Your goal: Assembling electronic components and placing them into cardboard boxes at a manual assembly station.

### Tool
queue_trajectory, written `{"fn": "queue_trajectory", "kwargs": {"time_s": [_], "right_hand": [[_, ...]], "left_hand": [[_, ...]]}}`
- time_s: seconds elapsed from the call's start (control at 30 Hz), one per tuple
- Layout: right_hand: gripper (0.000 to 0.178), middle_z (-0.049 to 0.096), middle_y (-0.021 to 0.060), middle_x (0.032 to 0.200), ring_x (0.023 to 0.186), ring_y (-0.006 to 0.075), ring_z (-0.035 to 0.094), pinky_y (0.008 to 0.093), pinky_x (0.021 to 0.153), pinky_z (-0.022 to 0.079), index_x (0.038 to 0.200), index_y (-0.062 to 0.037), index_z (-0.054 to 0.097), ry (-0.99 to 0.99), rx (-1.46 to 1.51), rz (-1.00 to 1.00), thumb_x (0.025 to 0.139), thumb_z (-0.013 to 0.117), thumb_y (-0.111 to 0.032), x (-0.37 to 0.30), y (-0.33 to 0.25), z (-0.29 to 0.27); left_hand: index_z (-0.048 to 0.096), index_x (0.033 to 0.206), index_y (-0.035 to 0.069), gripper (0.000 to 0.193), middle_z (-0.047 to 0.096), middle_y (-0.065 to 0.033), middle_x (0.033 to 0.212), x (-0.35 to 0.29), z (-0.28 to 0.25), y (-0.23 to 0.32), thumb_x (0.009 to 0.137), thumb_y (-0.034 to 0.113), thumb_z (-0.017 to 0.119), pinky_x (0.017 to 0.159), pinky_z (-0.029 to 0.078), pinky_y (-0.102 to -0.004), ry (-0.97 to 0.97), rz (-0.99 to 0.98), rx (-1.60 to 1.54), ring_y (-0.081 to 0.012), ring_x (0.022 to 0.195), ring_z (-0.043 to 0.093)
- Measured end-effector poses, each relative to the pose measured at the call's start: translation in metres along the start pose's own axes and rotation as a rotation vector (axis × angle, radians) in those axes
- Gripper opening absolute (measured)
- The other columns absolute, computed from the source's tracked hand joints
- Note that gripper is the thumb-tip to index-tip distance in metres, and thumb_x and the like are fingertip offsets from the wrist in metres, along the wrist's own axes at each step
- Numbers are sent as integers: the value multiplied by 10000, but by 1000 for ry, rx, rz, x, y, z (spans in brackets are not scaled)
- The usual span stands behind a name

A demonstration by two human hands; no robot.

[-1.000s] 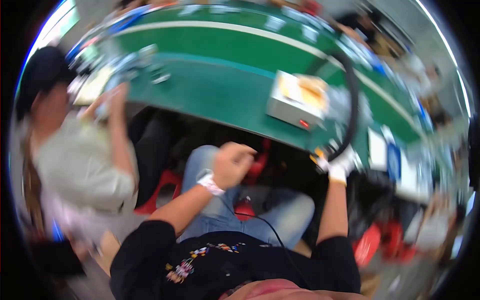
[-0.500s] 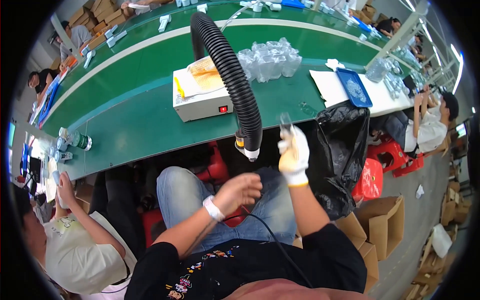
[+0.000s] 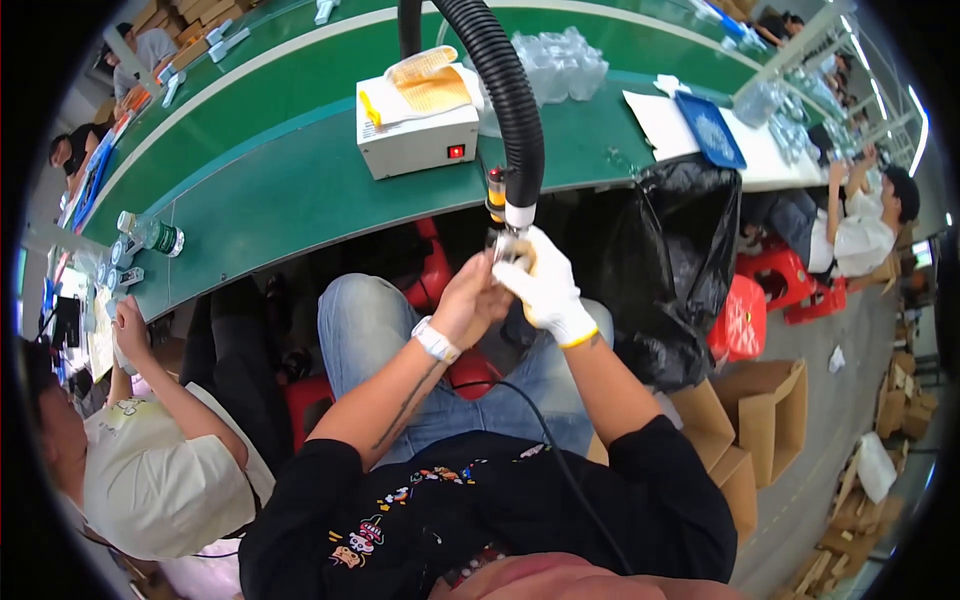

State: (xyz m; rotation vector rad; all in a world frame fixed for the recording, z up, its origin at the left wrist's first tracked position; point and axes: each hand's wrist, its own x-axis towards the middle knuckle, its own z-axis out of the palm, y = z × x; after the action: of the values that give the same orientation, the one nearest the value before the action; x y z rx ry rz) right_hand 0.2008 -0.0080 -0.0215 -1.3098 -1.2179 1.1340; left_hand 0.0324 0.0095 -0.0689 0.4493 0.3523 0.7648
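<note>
A small clear plastic piece (image 3: 506,250) sits between my two hands, directly under the nozzle (image 3: 519,216) of a black corrugated hose (image 3: 518,110). My right hand (image 3: 545,285), in a white glove with a yellow cuff edge, is closed on its right side. My left hand (image 3: 473,298), bare and with a white band at the wrist, pinches it from the left. Fingers cover much of the piece, so its full shape is hidden. An orange-yellow fitting (image 3: 496,195) hangs beside the nozzle.
On the green bench (image 3: 260,215) stand a white box with a lit red switch (image 3: 415,145) and clear plastic pieces (image 3: 560,65). A blue tray (image 3: 708,130) lies at right, above a black bag (image 3: 680,270). Cardboard boxes (image 3: 765,420) and a co-worker (image 3: 170,470) flank me.
My gloved right hand has brought the clear piece left to the nozzle. My left hand, open and holding nothing before, has moved up and closed on it. The view has shifted slightly.
</note>
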Motion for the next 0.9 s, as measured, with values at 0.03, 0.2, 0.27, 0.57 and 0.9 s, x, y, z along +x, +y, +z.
{"fn": "queue_trajectory", "kwargs": {"time_s": [0.03, 0.2, 0.27, 0.57, 0.9], "right_hand": [[542, 692, 76, 1160, 979, 135, 652, 292, 875, 535, 1348, -2, 600, 19, -3, 2, 842, 782, -73, -4, 4, 3], [540, 689, 92, 1203, 1053, 147, 653, 291, 892, 534, 1375, -11, 582, 157, 156, -21, 874, 768, -85, -26, 25, 4], [548, 687, 92, 1205, 1094, 157, 652, 296, 907, 535, 1398, -15, 562, 67, 4, -27, 893, 760, -91, -40, 27, 6], [250, 687, 81, 980, 898, 193, 690, 366, 813, 587, 1100, -70, 586, 205, 555, 58, 899, 734, -71, -20, 33, 20], [358, 626, 72, 940, 760, 195, 640, 413, 703, 596, 1179, -106, 533, 243, 607, -167, 890, 665, 57, 182, 12, -120]], "left_hand": [[519, 1298, 140, 332, 654, -76, 1152, 2, 15, -5, 1084, 394, 510, 790, 561, -300, -12, -16, 0, -171, 1046, 659], [542, 1282, 56, 292, 636, -85, 1198, 2, 36, -23, 1030, 185, 613, 927, 548, -349, 234, 337, 283, -198, 1083, 650], [540, 1267, 21, 320, 612, -104, 1249, -9, 23, -32, 975, 62, 664, 940, 545, -363, 242, 330, 410, -217, 1131, 637], [561, 1301, 4, 483, 604, -152, 1263, -42, 23, -11, 869, 83, 763, 1031, 487, -389, 294, 671, 1265, -261, 1194, 596], [593, 1240, 13, 442, 609, -209, 1241, -20, 0, 126, 827, 81, 733, 1032, 467, -449, 584, 1247, 1469, -402, 1178, 581]]}}
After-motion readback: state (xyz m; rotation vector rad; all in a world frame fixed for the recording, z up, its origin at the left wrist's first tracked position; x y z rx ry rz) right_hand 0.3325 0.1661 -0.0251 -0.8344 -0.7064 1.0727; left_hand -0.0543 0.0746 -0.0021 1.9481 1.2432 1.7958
